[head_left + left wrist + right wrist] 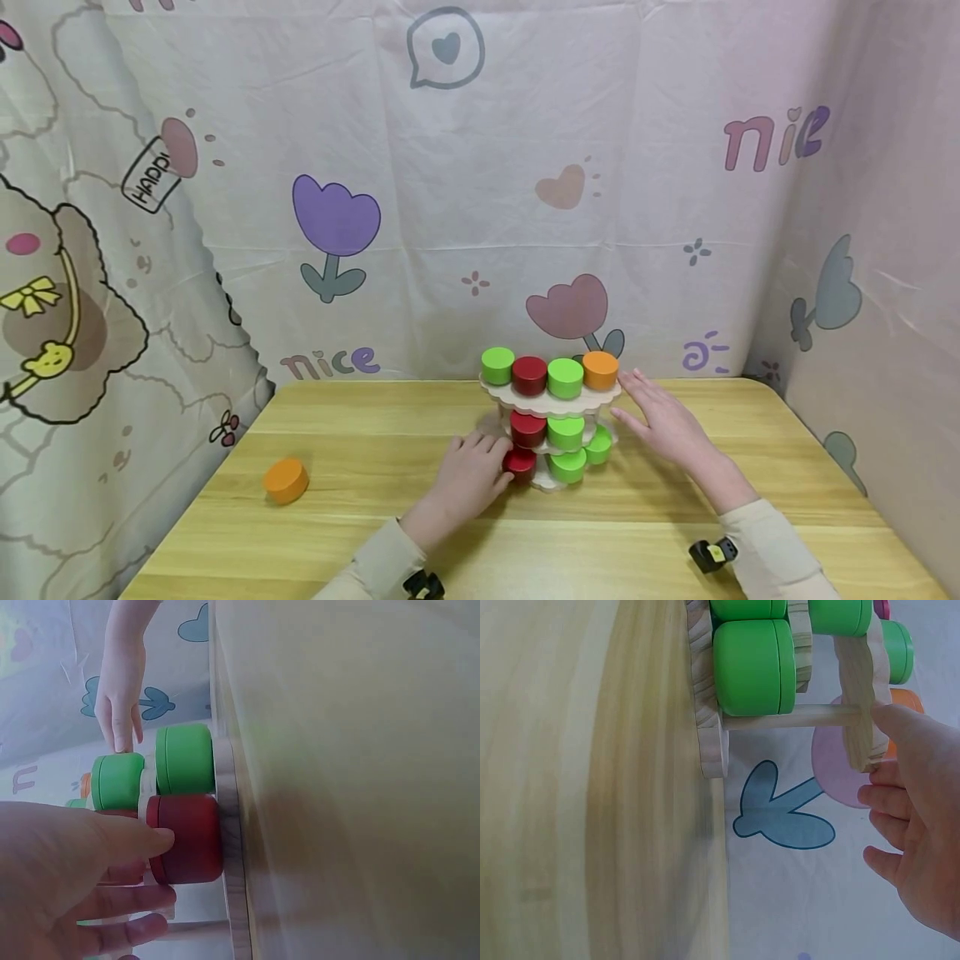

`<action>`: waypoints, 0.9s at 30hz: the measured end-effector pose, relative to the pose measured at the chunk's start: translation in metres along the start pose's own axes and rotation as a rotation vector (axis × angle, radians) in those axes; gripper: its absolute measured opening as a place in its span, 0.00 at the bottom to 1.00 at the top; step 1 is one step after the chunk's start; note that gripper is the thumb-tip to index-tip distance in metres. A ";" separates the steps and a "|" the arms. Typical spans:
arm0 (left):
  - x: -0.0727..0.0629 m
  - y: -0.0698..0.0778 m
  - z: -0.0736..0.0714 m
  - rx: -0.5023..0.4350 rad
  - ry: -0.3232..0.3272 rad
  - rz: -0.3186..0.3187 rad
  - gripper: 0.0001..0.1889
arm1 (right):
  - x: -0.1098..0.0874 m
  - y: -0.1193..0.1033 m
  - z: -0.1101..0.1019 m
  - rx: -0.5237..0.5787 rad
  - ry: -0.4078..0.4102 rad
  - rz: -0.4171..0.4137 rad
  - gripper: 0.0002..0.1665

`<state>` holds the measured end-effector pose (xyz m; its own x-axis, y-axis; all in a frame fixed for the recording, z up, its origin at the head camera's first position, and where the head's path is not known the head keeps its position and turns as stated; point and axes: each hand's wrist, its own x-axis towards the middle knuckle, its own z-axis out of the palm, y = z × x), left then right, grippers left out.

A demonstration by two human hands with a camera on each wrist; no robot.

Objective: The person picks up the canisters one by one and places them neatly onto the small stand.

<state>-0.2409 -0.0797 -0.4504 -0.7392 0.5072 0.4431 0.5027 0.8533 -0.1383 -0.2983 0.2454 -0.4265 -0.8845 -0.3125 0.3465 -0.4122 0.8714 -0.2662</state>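
A wooden tiered stand (551,404) with scalloped tiers holds red, green and orange round blocks. My left hand (468,475) is at its lower left, pinching a red block (191,840) on the bottom tier between thumb and fingers. Beside that block on the bottom tier is a green block (187,759). My right hand (667,421) is at the stand's right side, its fingers extended and touching the edge of the top tier (866,705). Along the top tier sit green blocks, a red block (529,376) and an orange block (601,370).
A loose orange block (286,481) lies on the wooden table (360,425), well to the left of the stand. Behind the table hangs a patterned cloth (450,167), with more cloth along both sides.
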 end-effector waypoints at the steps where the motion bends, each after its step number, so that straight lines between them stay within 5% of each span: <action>1: 0.000 0.000 0.001 0.003 0.017 0.004 0.18 | 0.000 0.000 0.000 -0.001 0.000 -0.001 0.41; 8: 0.004 0.001 0.004 0.024 0.081 0.037 0.15 | 0.001 0.002 0.002 -0.010 0.008 -0.012 0.41; 27: -0.003 -0.007 0.003 0.036 0.108 0.084 0.14 | 0.000 -0.001 0.000 -0.006 0.009 -0.003 0.40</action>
<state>-0.2432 -0.0867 -0.4536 -0.6420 0.5626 0.5209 0.5424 0.8134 -0.2100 -0.2980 0.2448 -0.4267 -0.8812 -0.3116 0.3556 -0.4134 0.8728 -0.2596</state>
